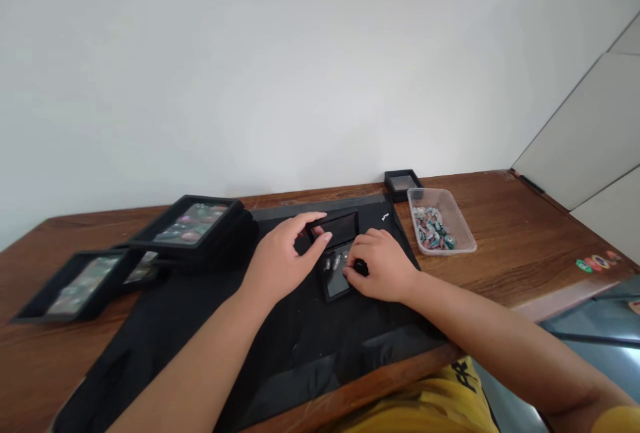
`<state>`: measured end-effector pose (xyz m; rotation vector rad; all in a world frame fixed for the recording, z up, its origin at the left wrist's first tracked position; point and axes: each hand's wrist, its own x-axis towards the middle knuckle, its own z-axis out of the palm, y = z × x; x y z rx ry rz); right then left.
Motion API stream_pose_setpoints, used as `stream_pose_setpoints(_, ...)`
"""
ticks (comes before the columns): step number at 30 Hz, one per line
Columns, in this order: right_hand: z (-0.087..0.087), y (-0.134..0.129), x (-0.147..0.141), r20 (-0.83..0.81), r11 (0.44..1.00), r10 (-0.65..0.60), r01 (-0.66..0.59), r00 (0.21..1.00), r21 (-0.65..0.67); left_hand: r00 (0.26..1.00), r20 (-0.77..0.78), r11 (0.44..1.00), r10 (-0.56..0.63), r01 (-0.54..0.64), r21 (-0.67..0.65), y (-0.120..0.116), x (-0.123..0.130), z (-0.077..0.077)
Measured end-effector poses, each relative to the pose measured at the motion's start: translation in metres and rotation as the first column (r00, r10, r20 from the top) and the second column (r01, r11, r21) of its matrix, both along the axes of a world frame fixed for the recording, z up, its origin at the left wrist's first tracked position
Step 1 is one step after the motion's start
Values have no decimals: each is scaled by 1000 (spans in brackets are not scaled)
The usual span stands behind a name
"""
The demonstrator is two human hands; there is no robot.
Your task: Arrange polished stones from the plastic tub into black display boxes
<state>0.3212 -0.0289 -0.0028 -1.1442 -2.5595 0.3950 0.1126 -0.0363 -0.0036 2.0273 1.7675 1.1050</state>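
A small black display case (336,289) lies open on a black mat, its windowed lid (343,227) tilted up at the back. Several shiny pale stones (337,261) sit along the upper part of its grey inside. My left hand (283,253) grips the lid's left edge, thumb in front and other fingers partly behind it. Over the right side of the case, my right hand (383,265) has its fingertips pinched together near the stones. Whatever is between those fingertips is too small or hidden to make out.
Filled black cases are stacked (190,223) at the left, with another filled case (83,286) beside them. On the right stand a clear plastic tub (460,226) of mixed stones and a black case (403,183). The black mat (280,359) covers part of the wooden table (510,233) against a white wall.
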Motion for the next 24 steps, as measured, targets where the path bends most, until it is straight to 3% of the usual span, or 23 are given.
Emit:
stream_pose_setpoints(8,-3,-4,-8,7,997,-59,58,998,57,1000,-10,999,-18,18,27,1,0,-3)
stream_pose_setpoints(19,-7,-1,-8,1,998,-38,38,999,55,1000,-19,999,-24,25,26,1,0,-3)
stream_pose_setpoints(24,1,-2,-2,-106,996,-27,36,994,85,1000,-5,999,-28,29,14,0,-1,-3)
